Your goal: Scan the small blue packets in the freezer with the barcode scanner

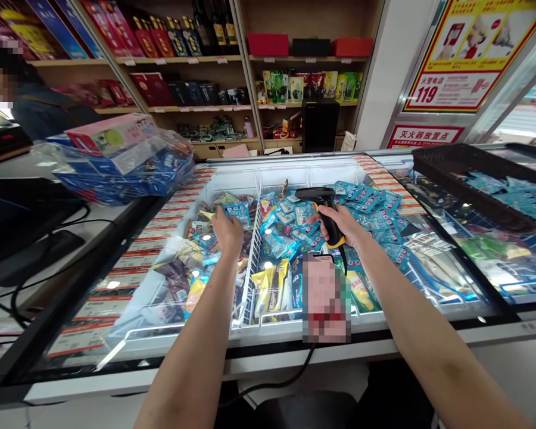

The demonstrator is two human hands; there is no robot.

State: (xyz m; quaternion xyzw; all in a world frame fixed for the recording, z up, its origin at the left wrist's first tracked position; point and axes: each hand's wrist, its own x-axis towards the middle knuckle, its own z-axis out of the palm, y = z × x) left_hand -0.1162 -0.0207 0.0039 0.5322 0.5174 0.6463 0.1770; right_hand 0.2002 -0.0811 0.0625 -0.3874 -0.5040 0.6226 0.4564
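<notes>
My right hand (346, 225) is wrapped round the handle of a black and yellow barcode scanner (315, 193); its head points left over the freezer's middle. My left hand (227, 229) is closed on a small blue packet (237, 212) above the left compartment, where mixed ice-cream packets (181, 280) lie. Beneath the scanner, many more blue packets (370, 205) are heaped in the middle and right part of the chest freezer (226, 173). A white wire divider (252, 259) runs between the two compartments. The thumb and fingertips of my left hand partly cover its packet.
A phone (325, 258), mostly blurred, lies at the freezer's front edge, with the scanner's cable beside it. A dark basket (438, 158) holding blue packets stands at right. Wrapped boxes (120, 155) sit at left, near a person (49, 101). Stocked shelves (183, 59) line the back.
</notes>
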